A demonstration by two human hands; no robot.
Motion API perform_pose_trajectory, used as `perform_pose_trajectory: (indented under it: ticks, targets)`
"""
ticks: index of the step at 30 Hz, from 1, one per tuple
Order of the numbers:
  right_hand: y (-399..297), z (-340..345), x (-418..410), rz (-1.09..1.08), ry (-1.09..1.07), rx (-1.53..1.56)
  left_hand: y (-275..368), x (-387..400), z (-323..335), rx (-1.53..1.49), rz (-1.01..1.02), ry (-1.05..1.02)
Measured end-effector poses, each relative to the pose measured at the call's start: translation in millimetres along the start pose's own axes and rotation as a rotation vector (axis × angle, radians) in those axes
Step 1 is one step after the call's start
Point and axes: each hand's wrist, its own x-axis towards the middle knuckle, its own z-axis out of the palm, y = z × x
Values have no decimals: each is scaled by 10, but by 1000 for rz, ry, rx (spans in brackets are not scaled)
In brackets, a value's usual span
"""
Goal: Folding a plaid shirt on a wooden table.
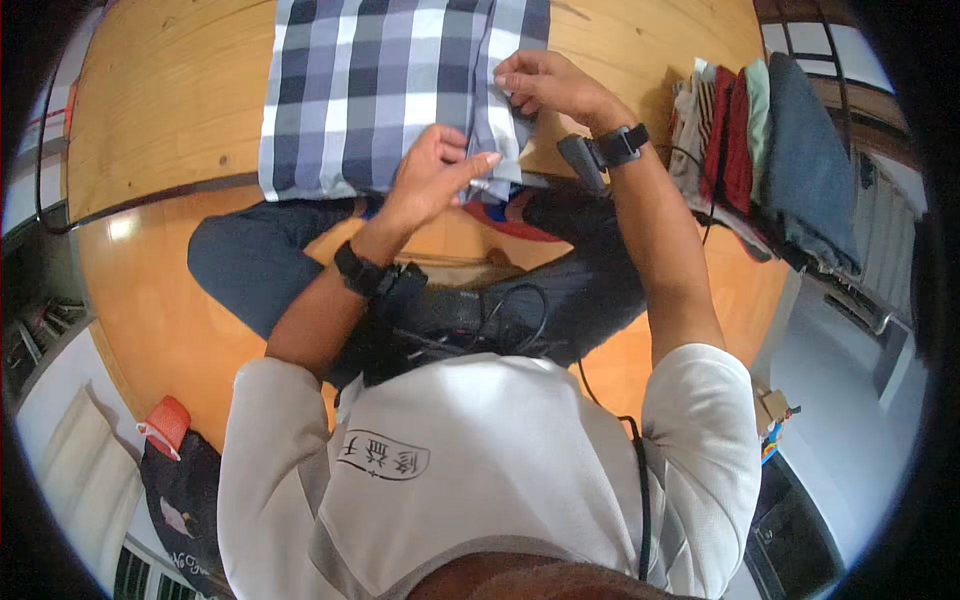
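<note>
A black, white and grey checked cloth (375, 97) lies on the wooden table in front of me, its near edge at the table's front edge. Along its right side runs a narrow folded-over strip. My right hand (555, 84) pinches the outer edge of this strip between thumb and fingers. Over the near right corner is my left hand (431, 176), thumb stretched towards the strip and fingers curled at the fold. Whether the left fingers grip the fabric cannot be made out. Both wrists wear black strapped devices.
The wooden table (165, 97) extends to both sides. At its right stands a row of folded clothes (731, 135), beside dark blue folded fabric (806, 150). A black cable (641, 487) runs down my right side. An orange-red mesh item (166, 424) sits on black fabric (180, 495) behind left.
</note>
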Motion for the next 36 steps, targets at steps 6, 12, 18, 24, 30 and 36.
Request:
perform_pose_trajectory:
  ticks: [6,12,18,24,30,36]
  targets:
    - [242,310,-496,-190,150,-76,-56,-27,0,-395,-43,82]
    - [88,1005,-1133,-299,414,-544,-36,-88,-42,-509,-77,81]
    - [365,1338,-1092,-387,704,-715,44,-136,-6,-471,-5,42]
    - [375,1467,-1221,-320,697,-713,-117,-41,-42,-377,-18,168]
    - [446,1457,-1238,-249,550,-842,-256,-17,-91,459,253,273]
    - [725,1489,-1195,-382,301,-922,-129,-168,-82,768,301,352]
